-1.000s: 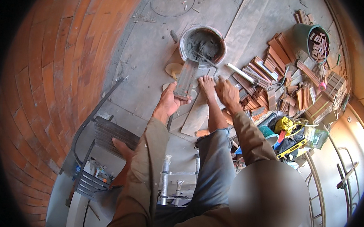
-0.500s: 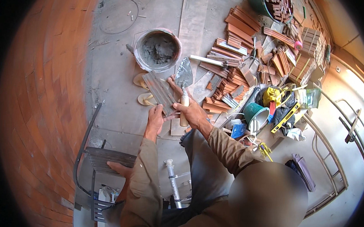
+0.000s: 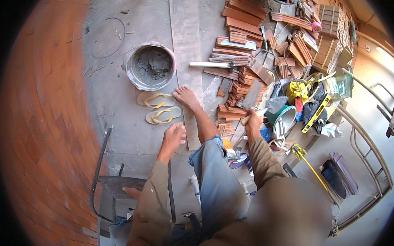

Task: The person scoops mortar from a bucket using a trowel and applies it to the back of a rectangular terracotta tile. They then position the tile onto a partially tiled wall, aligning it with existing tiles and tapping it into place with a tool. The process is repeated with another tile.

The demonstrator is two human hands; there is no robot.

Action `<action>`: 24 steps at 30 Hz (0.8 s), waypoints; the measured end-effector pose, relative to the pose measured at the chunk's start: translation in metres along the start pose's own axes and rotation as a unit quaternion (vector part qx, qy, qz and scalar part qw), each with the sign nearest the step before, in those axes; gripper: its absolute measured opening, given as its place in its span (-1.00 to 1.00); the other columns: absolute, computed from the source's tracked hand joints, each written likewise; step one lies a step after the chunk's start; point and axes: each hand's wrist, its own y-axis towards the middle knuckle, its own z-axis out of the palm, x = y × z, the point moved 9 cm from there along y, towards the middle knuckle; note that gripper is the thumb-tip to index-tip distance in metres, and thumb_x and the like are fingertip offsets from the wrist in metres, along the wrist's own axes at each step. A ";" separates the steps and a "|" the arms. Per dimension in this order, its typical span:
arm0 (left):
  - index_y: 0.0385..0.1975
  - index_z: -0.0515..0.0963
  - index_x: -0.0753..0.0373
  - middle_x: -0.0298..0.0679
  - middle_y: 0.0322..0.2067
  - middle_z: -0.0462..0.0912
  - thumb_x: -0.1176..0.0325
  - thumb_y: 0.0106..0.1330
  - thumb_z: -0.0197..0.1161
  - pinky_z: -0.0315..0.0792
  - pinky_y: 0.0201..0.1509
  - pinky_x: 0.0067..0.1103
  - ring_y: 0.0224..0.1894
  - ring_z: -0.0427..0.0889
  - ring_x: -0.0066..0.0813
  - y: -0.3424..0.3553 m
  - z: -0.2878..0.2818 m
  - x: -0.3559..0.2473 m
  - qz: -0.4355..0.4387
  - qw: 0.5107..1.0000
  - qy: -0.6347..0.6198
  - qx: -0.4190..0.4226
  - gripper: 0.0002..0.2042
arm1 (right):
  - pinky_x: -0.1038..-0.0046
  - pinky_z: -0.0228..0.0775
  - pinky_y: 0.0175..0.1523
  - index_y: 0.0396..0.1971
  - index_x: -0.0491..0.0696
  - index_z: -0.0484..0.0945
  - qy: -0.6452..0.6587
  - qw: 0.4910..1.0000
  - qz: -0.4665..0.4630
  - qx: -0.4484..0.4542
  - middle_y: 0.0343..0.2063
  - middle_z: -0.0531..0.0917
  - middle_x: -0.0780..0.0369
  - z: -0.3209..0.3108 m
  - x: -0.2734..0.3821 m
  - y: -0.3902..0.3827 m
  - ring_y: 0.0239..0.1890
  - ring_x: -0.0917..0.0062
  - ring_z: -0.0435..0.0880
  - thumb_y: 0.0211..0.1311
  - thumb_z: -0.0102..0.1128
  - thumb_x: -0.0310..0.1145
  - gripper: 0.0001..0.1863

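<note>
My right hand (image 3: 253, 122) grips the pale wooden handle of a trowel (image 3: 252, 95), whose grey blade points up over the pile of terracotta tiles (image 3: 236, 83). My left hand (image 3: 173, 137) hangs empty with loose fingers, above the concrete floor and just below a pair of yellow flip-flops (image 3: 159, 108). A bare foot (image 3: 186, 97) rests on a long grey plank (image 3: 186, 39). A round bucket of grey mortar (image 3: 150, 67) stands beyond the flip-flops.
A curved red brick wall (image 3: 43, 129) fills the left. My other foot stands on a metal stool (image 3: 115, 185) below. To the right lie a green bucket (image 3: 286, 118), a yellow level (image 3: 316, 113), bags and metal railings (image 3: 371, 152).
Both hands held a grey mortared tile near the bucket; now the left hand is empty and lowered, and the right hand has swung right with the trowel. The view has shifted.
</note>
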 end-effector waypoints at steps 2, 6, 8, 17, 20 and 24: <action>0.19 0.39 0.37 -0.13 -0.06 0.58 0.14 0.38 0.18 0.54 -0.13 -0.48 -0.09 0.59 -0.40 0.004 0.010 0.016 -0.004 0.999 0.042 0.004 -0.50 | 0.44 0.54 -0.37 -0.16 -0.15 0.41 0.036 0.997 -0.008 -0.063 -0.39 0.59 0.21 -0.022 -0.006 0.049 -0.45 0.46 0.63 0.20 0.26 -0.53 -0.74; 0.14 0.43 0.39 -0.08 -0.05 0.61 0.23 0.33 0.24 0.51 0.00 -0.42 -0.06 0.61 -0.29 0.001 0.054 0.025 0.064 0.983 0.171 0.035 -0.54 | 0.39 0.57 -0.20 0.10 -0.17 0.32 0.174 0.976 -0.002 -0.131 -0.17 0.57 0.16 -0.051 -0.042 0.128 -0.26 0.41 0.65 0.21 0.23 -0.54 -0.54; 0.09 0.47 0.39 -0.04 -0.07 0.61 0.29 0.29 0.27 0.47 0.06 -0.38 -0.04 0.60 -0.19 -0.013 0.078 0.014 0.165 0.958 0.236 0.010 -0.57 | 0.39 0.58 -0.20 0.11 -0.20 0.33 0.150 0.980 0.036 -0.123 -0.15 0.57 0.15 -0.054 -0.069 0.145 -0.24 0.40 0.66 0.23 0.21 -0.53 -0.55; -0.22 0.60 0.30 -0.19 -0.44 0.56 0.45 0.13 0.36 0.42 -0.18 -0.36 -0.34 0.55 -0.22 -0.057 0.158 -0.019 0.304 0.899 0.314 -0.029 -0.78 | 0.37 0.52 -0.34 -0.04 -0.23 0.42 0.074 0.982 0.144 -0.096 -0.26 0.64 0.13 -0.041 -0.117 0.146 -0.29 0.36 0.68 0.17 0.26 -0.55 -0.65; -0.21 0.60 0.28 -0.19 -0.42 0.55 0.40 0.09 0.40 0.39 -0.21 -0.36 -0.33 0.53 -0.19 -0.060 0.168 -0.018 0.288 0.896 0.339 -0.021 -0.74 | 0.22 0.45 -0.20 -0.16 -0.25 0.45 -0.153 0.979 -0.038 -0.131 -0.30 0.63 0.07 -0.040 -0.080 0.145 -0.36 0.22 0.62 0.13 0.30 -0.45 -0.68; -0.21 0.60 0.27 -0.22 -0.37 0.56 0.33 0.08 0.41 0.34 -0.10 -0.35 -0.25 0.52 -0.20 -0.070 0.169 -0.011 0.314 0.871 0.378 -0.019 -0.71 | 0.13 0.40 -0.17 -0.32 -0.21 0.53 -0.334 0.912 -0.210 0.113 -0.38 0.64 0.02 0.094 -0.032 0.053 -0.36 0.12 0.59 0.15 0.27 -0.22 -0.68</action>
